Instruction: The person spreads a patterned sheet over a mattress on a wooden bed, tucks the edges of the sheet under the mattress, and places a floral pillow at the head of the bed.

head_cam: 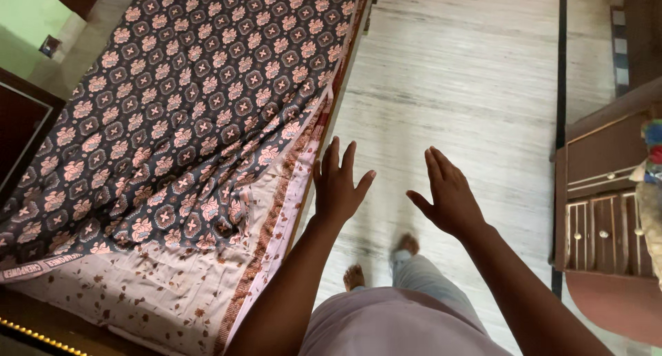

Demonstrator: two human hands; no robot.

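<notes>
Patterned bedsheet (172,121) beside left hand (338,187)

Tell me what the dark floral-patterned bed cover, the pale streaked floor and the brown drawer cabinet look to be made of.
The dark floral-patterned bed cover looks like woven cotton cloth, matte, with soft wrinkles and a pale printed border. The pale streaked floor seems polished stone or tile, given its faint sheen and grey veining. The brown drawer cabinet appears to be wood with a smooth finish and small metal-looking knobs.
</notes>
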